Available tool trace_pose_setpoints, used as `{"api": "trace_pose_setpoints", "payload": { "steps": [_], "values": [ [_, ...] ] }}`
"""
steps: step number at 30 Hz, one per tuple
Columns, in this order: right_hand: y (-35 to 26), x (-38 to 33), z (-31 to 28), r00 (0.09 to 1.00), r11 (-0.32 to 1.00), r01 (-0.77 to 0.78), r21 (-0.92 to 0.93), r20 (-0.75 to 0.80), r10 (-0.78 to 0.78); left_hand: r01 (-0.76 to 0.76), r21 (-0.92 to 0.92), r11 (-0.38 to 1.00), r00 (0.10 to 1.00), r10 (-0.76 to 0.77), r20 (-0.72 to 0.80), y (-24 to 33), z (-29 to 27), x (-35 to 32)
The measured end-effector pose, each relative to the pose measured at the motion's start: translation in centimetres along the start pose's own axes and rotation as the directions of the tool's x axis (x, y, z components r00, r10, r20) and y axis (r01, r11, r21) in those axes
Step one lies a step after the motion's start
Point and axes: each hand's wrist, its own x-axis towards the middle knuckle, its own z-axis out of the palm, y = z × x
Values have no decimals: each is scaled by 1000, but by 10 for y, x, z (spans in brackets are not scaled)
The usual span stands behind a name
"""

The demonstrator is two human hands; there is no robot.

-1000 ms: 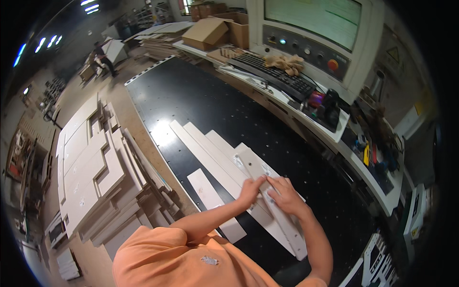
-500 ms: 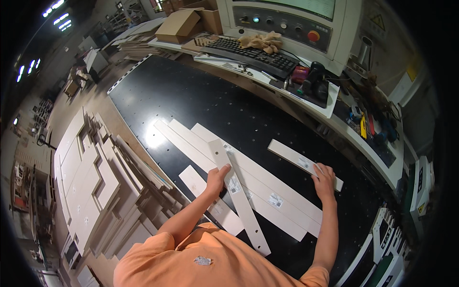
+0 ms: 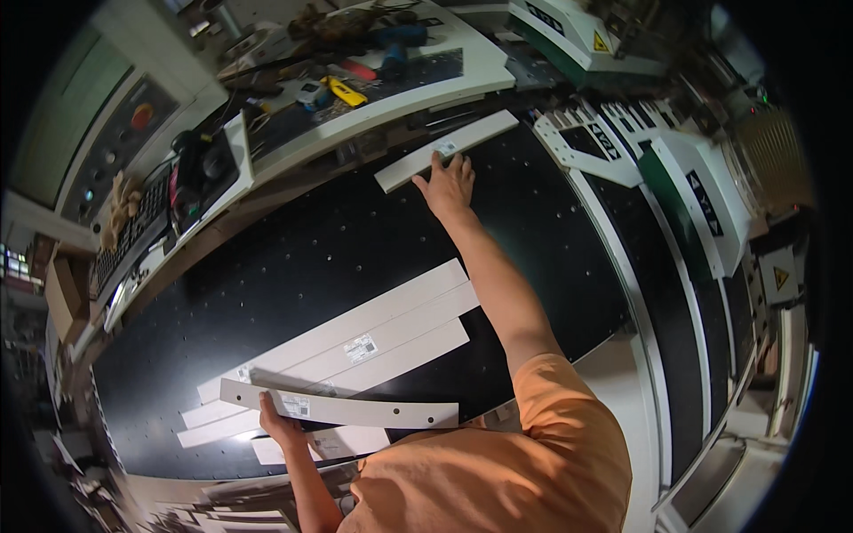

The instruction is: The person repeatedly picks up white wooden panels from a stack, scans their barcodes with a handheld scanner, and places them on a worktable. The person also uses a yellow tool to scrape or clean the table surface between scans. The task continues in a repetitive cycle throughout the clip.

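Observation:
My left hand [image 3: 281, 428] is closed round the edge of a pale wooden strip [image 3: 355, 408] with round holes and a printed label. It is raised at a slant over other strips. My right hand [image 3: 451, 185] reaches across the black table, thumb and fingers apart. Its fingertips touch the near edge of another labelled strip [image 3: 410, 169], which lies along the table's far side. Between the hands lie several long pale strips [image 3: 418, 306] side by side, one with a label [image 3: 360, 347]. A shorter strip [image 3: 355, 441] lies partly hidden beneath the held one.
The black table [image 3: 293, 284] is dotted with small holes. Beyond it a white shelf [image 3: 391, 98] carries a yellow cutter [image 3: 344, 91] and other tools. A control panel [image 3: 124, 133] and keyboard [image 3: 133, 226] stand at the left. White-and-green machine housings [image 3: 702, 200] rise at the right.
My view has swung to the right. My right hand has moved its strip away from me to the table's far side. My left hand still holds the strip with holes.

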Motion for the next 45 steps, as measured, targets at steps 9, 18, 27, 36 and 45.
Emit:
{"api": "trace_pose_setpoints", "payload": {
  "steps": [9, 18, 27, 36, 45],
  "values": [
    [46, 85, 44, 960, 981, -78, 176, -253, 121, -13, 11, 1000, 999, 13, 39, -5, -8, 4],
    [150, 124, 29, 989, 979, -24, 204, -138, 53, -57, -57, 997, 997, 60, 52, -10, -14, 12],
    [161, 122, 28, 991, 984, 98, 151, -109, -82, -21, -17, 1000, 998, 20, -59, -9, -16, 14],
    [169, 120, 33, 996, 983, 67, 168, -63, -57, -49, -144, 988, 999, 51, 13, -4, -3, 10],
    [194, 31, 19, 998, 776, 56, 629, -2, -70, -235, -222, 946, 936, 159, -314, 25, -67, -78]
  ]
}}
